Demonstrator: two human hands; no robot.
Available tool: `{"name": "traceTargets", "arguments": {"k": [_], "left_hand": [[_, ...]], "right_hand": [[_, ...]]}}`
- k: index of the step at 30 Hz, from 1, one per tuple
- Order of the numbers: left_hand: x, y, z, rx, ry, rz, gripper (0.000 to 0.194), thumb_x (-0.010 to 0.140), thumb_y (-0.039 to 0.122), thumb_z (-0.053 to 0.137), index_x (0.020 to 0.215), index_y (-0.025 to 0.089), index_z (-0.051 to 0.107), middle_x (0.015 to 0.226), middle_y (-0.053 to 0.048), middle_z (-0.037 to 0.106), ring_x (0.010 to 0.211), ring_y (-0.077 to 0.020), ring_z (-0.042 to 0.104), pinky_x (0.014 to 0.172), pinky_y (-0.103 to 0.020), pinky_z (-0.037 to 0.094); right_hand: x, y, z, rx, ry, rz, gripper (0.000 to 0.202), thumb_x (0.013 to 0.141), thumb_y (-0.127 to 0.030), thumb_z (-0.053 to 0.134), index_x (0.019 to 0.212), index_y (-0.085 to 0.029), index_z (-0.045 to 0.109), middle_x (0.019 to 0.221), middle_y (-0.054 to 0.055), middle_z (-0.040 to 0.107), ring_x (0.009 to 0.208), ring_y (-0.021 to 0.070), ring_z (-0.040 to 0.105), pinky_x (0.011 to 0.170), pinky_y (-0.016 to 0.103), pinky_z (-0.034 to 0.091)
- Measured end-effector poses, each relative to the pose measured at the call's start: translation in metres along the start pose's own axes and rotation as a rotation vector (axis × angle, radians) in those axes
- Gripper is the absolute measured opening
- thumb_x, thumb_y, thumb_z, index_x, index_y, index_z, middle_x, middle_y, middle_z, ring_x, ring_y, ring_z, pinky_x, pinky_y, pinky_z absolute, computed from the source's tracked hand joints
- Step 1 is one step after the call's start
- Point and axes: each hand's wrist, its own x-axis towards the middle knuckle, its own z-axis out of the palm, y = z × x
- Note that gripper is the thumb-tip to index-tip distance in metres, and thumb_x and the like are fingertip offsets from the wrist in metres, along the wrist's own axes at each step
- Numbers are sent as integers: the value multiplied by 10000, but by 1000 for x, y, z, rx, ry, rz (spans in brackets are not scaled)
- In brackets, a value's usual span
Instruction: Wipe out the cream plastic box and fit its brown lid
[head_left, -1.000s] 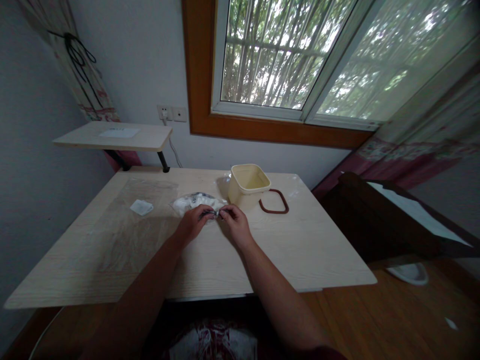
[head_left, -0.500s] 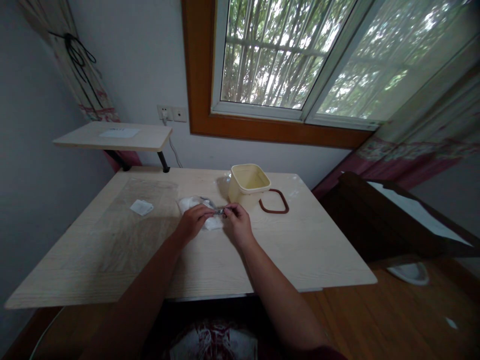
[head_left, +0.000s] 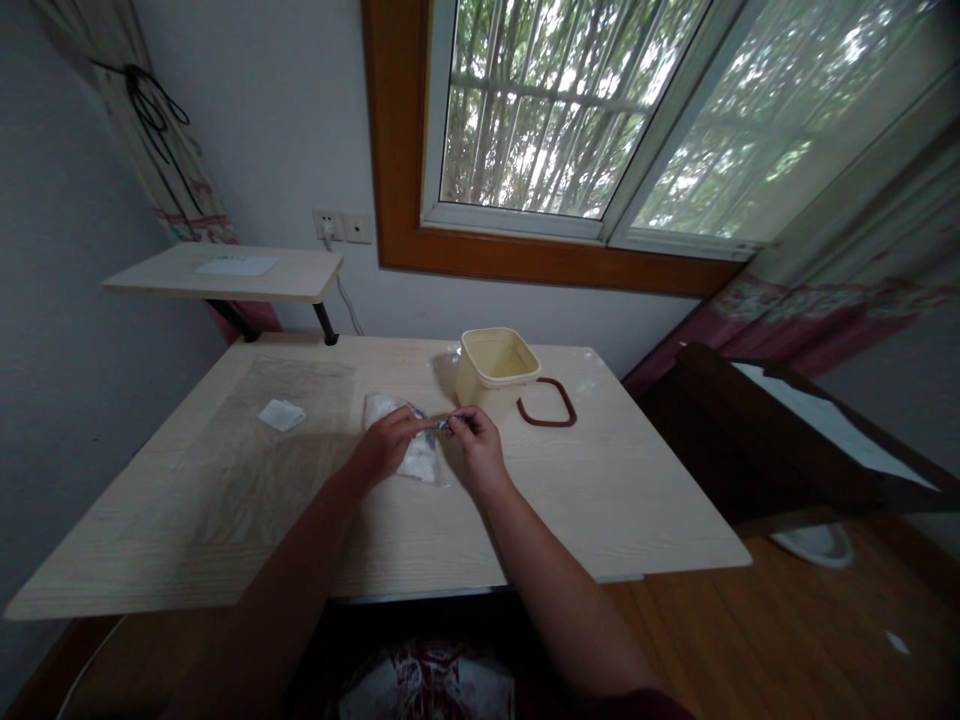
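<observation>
A clear plastic bag (head_left: 420, 461) with white contents lies at the middle of the table, partly under my left hand. Its upper edge looks bunched, with a small shiny grey-blue part (head_left: 441, 425) between my fingertips. I cannot tell whether that part belongs to the bag. My left hand (head_left: 386, 445) is closed at the left end of it, index finger reaching along it. From the other side, thumb and fingers of my right hand (head_left: 478, 440) pinch its right end. Just behind my right hand stands a cream square plastic tub (head_left: 487, 385), upright and without a lid.
A brown, rounded, U-shaped strip (head_left: 551, 424) lies right of the tub. On the left, a small white packet (head_left: 282, 415) rests on a transparent sheet (head_left: 247, 480). A raised shelf (head_left: 157, 275) stands at the table's back left, and the window wall is behind the table (head_left: 622, 500).
The bag has swung and spread: its lower end now reaches nearer to me, and its left side has drawn in. My left index finger is straighter; my right hand has barely moved.
</observation>
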Motion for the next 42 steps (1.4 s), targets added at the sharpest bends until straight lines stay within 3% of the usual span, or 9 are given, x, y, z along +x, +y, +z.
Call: {"name": "traceTargets", "arguments": {"k": [7, 20, 25, 29, 37, 42], "left_hand": [[-2, 1, 3, 19, 18, -110, 230, 993, 228, 420, 1078, 181, 629, 937, -69, 641, 886, -178, 618, 796, -299, 500], [-1, -4, 4, 64, 37, -62, 233, 996, 236, 418, 1022, 179, 643, 896, -68, 646, 861, -181, 624, 778, -306, 514], [-2, 2, 4, 15, 80, -123, 214, 989, 270, 474, 1101, 191, 639, 956, -67, 651, 919, -176, 626, 830, -309, 516], [-2, 4, 6, 36, 113, -81, 260, 937, 303, 589, 1177, 207, 620, 1018, -72, 665, 974, -190, 631, 880, -330, 519], [-2, 3, 11, 40, 81, -39, 230, 931, 299, 602, 1140, 217, 652, 985, -67, 702, 930, -185, 658, 844, -322, 536], [-1, 0, 10, 130, 95, -25, 198, 952, 331, 565, 1013, 198, 698, 868, -61, 710, 833, -188, 660, 760, -313, 533]], "right_hand": [[-1, -2, 0, -26, 5, -19, 169, 756, -348, 723, 830, -214, 653, 725, -17, 644, 696, 155, 580, 704, 298, 464], [-2, -4, -3, -99, 11, -65, 135, 783, -340, 700, 823, -215, 666, 734, -11, 653, 705, 158, 588, 697, 295, 466], [-4, -3, 0, -88, -13, -65, 159, 805, -357, 704, 863, -210, 682, 745, -6, 661, 710, 156, 595, 706, 289, 473], [-7, -5, 3, -35, -3, -51, 173, 802, -361, 719, 871, -207, 682, 748, -7, 662, 706, 152, 596, 712, 288, 481], [-9, -2, 6, 14, -68, -15, 186, 824, -379, 714, 863, -201, 672, 666, -24, 632, 630, 132, 560, 632, 264, 454], [-9, 1, 6, 61, -23, -23, 204, 822, -375, 729, 865, -185, 668, 648, -30, 613, 610, 114, 542, 607, 246, 429]]}}
